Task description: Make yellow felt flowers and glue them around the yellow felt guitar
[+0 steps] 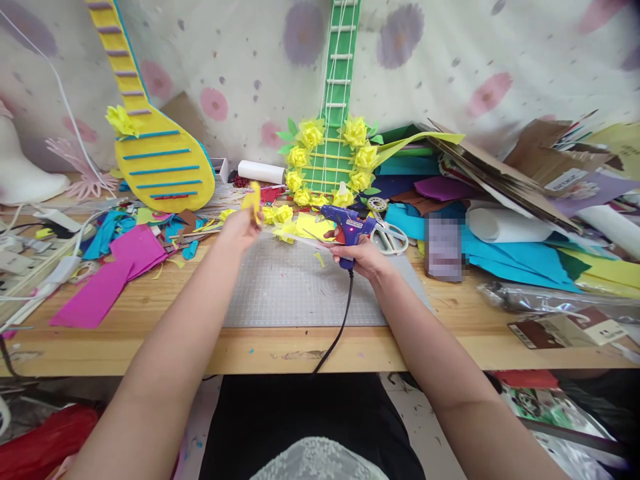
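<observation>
My left hand (243, 229) is raised above the back left of the grey cutting mat (300, 293), fingers closed on a small yellow petal-shaped piece (254, 200). In my right hand (365, 255) is a blue hot glue gun (353, 227), its nozzle pointing left and a small light glowing on its side. Its black cord (345, 320) hangs over the table edge. By the right fingers runs a thin pale strip (305, 241); whether they hold it I cannot tell. Yellow flowers (284, 213) and a yellow sheet (309, 225) lie just behind the hands.
Against the wall lean a green guitar shape (334, 150) ringed with yellow flowers and a yellow one (163, 163). White-handled scissors (397, 240) lie right of the glue gun. Magenta sheets (107, 283) cover the left side; cardboard (505, 173) and blue sheets (510, 257) pile up at right.
</observation>
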`<state>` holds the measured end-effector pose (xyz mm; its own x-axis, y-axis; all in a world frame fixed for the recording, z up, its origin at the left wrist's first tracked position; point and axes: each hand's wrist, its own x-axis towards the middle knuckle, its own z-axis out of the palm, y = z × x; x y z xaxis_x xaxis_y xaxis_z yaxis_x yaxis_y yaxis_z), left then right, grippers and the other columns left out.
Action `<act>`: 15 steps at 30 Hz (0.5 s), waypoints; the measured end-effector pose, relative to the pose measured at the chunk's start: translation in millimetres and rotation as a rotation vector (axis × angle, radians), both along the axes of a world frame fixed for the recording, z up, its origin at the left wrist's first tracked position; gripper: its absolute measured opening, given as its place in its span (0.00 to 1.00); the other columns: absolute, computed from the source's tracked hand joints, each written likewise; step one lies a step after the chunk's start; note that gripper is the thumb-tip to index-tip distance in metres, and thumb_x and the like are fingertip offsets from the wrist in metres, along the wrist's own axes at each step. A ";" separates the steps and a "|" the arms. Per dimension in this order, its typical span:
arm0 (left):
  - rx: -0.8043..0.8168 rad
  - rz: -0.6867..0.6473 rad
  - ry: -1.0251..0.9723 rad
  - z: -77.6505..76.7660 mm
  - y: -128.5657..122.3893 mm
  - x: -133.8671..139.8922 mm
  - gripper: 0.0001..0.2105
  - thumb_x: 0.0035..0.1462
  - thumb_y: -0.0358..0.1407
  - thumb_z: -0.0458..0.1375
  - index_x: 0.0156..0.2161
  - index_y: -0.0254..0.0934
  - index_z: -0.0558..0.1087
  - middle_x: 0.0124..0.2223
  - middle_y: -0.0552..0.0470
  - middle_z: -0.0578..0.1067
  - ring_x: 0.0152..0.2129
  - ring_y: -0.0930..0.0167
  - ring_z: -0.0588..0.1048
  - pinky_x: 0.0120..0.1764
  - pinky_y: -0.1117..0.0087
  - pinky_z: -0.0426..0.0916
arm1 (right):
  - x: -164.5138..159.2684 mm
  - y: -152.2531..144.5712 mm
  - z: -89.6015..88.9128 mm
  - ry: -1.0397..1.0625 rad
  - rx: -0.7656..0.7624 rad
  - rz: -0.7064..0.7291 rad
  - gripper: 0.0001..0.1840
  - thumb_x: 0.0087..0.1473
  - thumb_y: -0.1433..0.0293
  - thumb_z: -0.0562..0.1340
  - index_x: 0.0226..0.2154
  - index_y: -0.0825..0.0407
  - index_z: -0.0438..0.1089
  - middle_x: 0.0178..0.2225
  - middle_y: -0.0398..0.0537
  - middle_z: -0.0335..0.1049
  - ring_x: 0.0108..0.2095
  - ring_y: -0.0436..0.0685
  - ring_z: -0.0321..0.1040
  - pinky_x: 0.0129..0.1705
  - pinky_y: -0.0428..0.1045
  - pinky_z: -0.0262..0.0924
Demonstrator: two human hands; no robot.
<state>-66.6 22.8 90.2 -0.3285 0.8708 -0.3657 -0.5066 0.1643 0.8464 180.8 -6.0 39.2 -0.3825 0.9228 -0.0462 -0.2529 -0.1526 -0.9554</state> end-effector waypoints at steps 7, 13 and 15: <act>0.143 -0.090 -0.187 23.8 -18.2 -41.4 0.05 0.54 0.28 0.55 0.28 0.39 0.68 0.23 0.57 0.69 0.20 0.80 0.66 0.21 0.77 0.59 | 3.8 2.4 1.5 0.057 0.000 -0.096 0.20 0.28 0.72 0.70 0.29 0.50 0.67 0.36 0.41 0.70 0.24 0.45 0.67 0.24 0.43 0.61; -0.077 -0.512 -0.200 14.8 -39.2 7.3 0.03 0.53 0.31 0.55 0.32 0.34 0.71 0.25 0.53 0.71 0.21 0.78 0.70 0.23 0.76 0.62 | -6.7 1.9 -1.7 0.087 0.017 -0.122 0.20 0.28 0.72 0.70 0.28 0.50 0.66 0.36 0.43 0.70 0.35 0.52 0.70 0.27 0.44 0.63; -0.086 -0.576 -0.153 6.0 -40.5 29.6 0.03 0.52 0.30 0.57 0.33 0.35 0.72 0.30 0.50 0.74 0.27 0.74 0.73 0.27 0.74 0.65 | -7.6 2.0 -4.9 0.095 0.031 -0.136 0.20 0.28 0.72 0.71 0.29 0.50 0.66 0.36 0.42 0.70 0.37 0.53 0.70 0.27 0.44 0.64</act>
